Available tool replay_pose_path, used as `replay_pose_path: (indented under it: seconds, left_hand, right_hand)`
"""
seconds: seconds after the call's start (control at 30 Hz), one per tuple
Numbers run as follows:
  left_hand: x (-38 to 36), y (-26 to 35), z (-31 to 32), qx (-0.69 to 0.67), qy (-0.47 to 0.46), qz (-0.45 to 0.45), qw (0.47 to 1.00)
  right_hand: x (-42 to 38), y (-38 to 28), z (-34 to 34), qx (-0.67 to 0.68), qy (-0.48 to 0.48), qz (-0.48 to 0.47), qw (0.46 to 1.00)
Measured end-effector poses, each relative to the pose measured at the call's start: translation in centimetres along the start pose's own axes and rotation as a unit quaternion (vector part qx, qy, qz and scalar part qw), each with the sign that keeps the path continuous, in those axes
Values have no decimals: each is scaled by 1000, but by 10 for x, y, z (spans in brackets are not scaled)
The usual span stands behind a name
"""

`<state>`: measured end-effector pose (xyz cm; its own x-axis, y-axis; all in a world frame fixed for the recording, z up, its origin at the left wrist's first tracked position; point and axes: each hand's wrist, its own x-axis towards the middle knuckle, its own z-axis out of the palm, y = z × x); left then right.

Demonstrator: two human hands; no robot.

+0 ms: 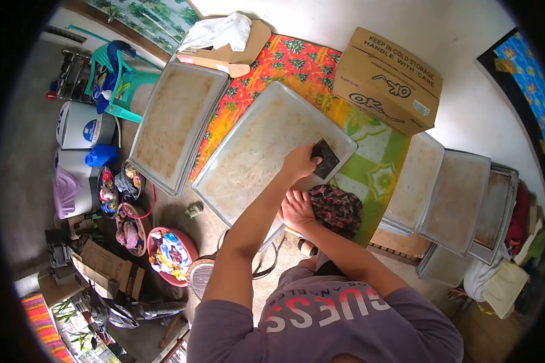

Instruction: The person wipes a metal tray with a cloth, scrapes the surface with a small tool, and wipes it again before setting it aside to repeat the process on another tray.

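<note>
The person's left hand point(298, 162) presses a small dark scraper point(326, 158) against the inside of a big metal tray point(248, 163), close to the tray's right edge. The fingers are clenched round the scraper's near side. The right hand point(298, 209) rests at the tray's near right corner, beside a patterned cloth point(336, 209); its fingers lie mostly flat, and whether they grip the rim cannot be told.

The tray lies tilted across a bright flowered cloth point(297, 66) that covers the surface, one long edge overhanging the near side. It looks thin, stiff and light for its width, with a low raised rim that gives the surest hold. Its floor carries a pale dried film, so it is probably a little greasy and could slide on the cloth unless steadied at a corner. The scraper looks flat and fairly rigid, best pinched along its top edge.

A second tray point(172, 121) lies just beside the first on the left, a cardboard box point(387, 81) stands at the far edge, and more trays point(454, 199) are stacked to the right.
</note>
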<state>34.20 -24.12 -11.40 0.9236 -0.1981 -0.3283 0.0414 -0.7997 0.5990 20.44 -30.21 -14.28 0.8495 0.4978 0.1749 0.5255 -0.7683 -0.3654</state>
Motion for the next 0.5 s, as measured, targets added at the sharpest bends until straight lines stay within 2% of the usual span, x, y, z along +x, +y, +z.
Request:
replay_pose_path:
  seconds: [0.1,0.13,0.23,0.27,0.37,0.4,0.5]
  left_hand:
    - [37,-31,-7,-72,52,-31,996]
    - [40,-24,-28,-113,12,-76,991]
    - [34,6,-7,5,20,-25,999]
    - [27,23,-11,23,11,-9,1000]
    - [50,2,-25,-15,57,-42,997]
    - [54,-5,-29,-76,25,-57,995]
    - [40,8,-3,-12,40,-3,999]
  right_hand:
    - [4,-2,-1,9,32,16,999]
    - [5,-2,-4,11,40,13,999]
    - [0,-1,-3,3,-43,12,999]
    - [0,0,-3,-17,-24,-4,1000]
    - [4,0,-2,-20,54,-3,998]
    - [6,-1,-2,-12,78,-2,997]
    - [-3,1,2,-8,-50,1,999]
